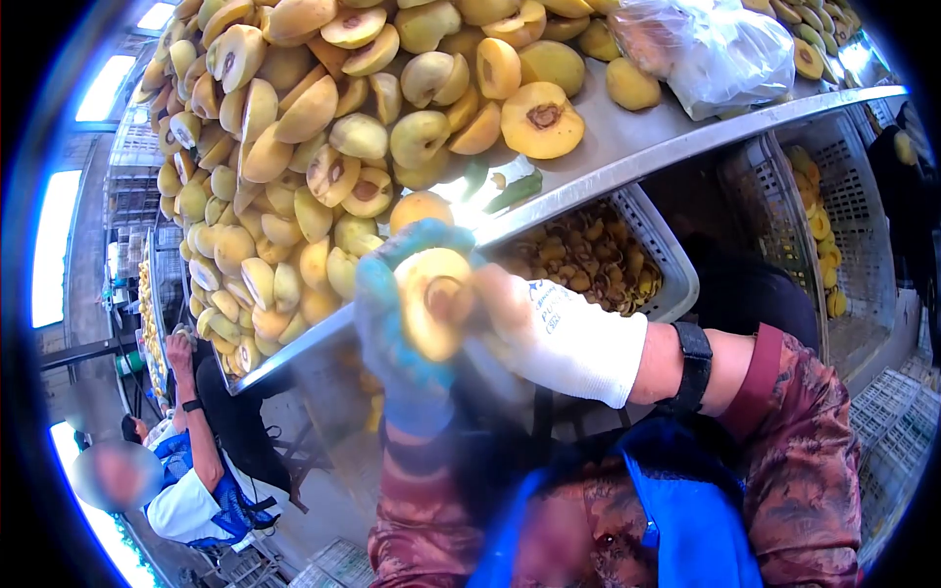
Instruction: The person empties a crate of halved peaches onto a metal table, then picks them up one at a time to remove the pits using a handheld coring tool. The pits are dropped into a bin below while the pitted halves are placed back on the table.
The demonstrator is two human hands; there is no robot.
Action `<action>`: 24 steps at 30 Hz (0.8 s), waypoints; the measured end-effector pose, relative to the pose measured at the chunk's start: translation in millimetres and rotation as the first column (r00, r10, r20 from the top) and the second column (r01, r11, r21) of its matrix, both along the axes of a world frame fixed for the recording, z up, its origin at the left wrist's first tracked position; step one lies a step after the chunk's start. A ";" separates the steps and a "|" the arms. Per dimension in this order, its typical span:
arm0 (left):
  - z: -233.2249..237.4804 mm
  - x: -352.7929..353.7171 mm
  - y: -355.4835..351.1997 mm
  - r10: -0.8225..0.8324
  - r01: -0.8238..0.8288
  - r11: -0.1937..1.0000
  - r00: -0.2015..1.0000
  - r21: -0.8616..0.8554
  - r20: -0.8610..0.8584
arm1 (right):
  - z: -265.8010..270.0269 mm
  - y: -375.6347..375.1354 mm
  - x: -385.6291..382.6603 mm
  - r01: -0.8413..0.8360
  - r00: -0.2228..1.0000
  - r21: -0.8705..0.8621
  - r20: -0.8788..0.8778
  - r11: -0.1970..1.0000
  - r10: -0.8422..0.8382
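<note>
My left hand [377,304], in a blue-green glove, is wrapped round a yellow peach half [428,323], its cut face and brown pit hollow turned up toward me. My right hand [534,318], in a white printed glove, is closed at the peach half's right side, its fingertips against the pit area. Whether a tool sits in those fingers is blurred and hidden. Just past my left hand, another peach [420,208] rests at the table edge. A large heap of peach halves [294,196] covers the metal table [627,147] beyond.
A white plastic bag [716,59] lies on the table. Below the edge, a crate [671,260] holds brown pits and scraps. Farther right, another crate [853,186] holds peach halves. At left, a co-worker [201,490] has a hand by the heap. Stacked crates [897,421] stand lower right.
</note>
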State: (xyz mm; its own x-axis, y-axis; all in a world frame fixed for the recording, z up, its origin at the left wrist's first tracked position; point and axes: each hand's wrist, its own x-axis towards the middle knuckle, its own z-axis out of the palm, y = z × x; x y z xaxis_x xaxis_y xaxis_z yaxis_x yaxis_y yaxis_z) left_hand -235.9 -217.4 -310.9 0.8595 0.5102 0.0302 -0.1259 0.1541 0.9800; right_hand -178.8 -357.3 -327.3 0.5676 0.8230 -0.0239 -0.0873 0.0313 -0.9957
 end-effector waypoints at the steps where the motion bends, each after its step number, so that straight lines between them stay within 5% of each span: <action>1: 0.7 -1.0 1.0 0.012 -0.011 0.998 1.000 0.058 -0.020 | -2.6 0.4 0.4 -0.021 1.000 0.020 -0.020 1.000 0.021; 2: 0.9 -1.9 1.9 0.024 -0.020 0.993 0.999 0.115 -0.041 | -8.9 0.6 1.1 -0.068 0.998 -0.043 -0.008 0.997 0.067; 3: -1.8 -0.1 2.6 -0.042 0.009 0.892 0.997 0.452 0.064 | -17.5 0.3 1.4 -0.112 0.994 -0.106 -0.003 0.988 0.113; 4: 4.5 -0.2 -1.0 -0.044 0.048 0.972 0.999 0.231 -0.025 | -21.6 -0.9 -0.4 -0.154 0.988 -0.169 -0.004 0.973 0.156; 8: 4.8 -0.4 1.1 -0.063 0.102 0.974 0.979 0.202 -0.193 | -17.1 -4.4 -2.1 -0.146 0.988 -0.220 0.026 0.965 0.155; 11: 1.3 8.7 4.8 -0.055 0.059 0.995 0.997 0.079 -0.062 | -7.6 -4.2 -1.4 -0.014 0.945 -0.264 0.313 0.964 0.099; 12: 0.0 11.2 5.9 -0.053 0.053 0.999 0.999 -0.003 0.014 | -2.4 -3.4 1.6 -0.010 0.959 -0.266 0.270 0.964 0.084; 15: 6.0 17.4 -12.8 0.049 -0.092 0.977 0.974 0.191 0.220 | 11.4 2.7 8.8 -0.010 0.984 -0.238 0.171 0.971 0.052; 17: 2.2 11.0 -9.8 0.051 -0.108 0.953 0.978 0.282 0.201 | 8.2 7.1 7.4 -0.033 0.987 -0.178 0.147 0.983 0.060; 20: -7.4 3.1 13.6 0.019 -0.044 0.902 0.998 0.430 0.062 | 17.0 1.7 9.5 -0.225 0.969 -0.241 -0.158 0.944 0.190; 21: -0.9 1.1 4.8 -0.018 0.012 0.944 1.000 0.328 0.016 | 27.0 -4.2 13.2 -0.320 0.913 -0.239 -0.336 0.917 0.231; 24: 1.4 2.2 5.9 -0.191 0.212 0.958 0.974 0.192 -0.124 | 24.3 -10.9 7.7 -0.337 0.870 -0.207 -0.443 0.918 0.219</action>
State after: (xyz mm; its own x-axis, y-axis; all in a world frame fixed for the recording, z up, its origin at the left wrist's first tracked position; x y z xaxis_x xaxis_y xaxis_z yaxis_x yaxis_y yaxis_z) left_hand -233.7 -211.5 -309.5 0.9477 0.3184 0.0209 -0.0092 -0.0379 0.9992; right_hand -171.1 -368.2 -303.0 0.2077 0.8723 -0.4427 -0.4462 -0.3183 -0.8364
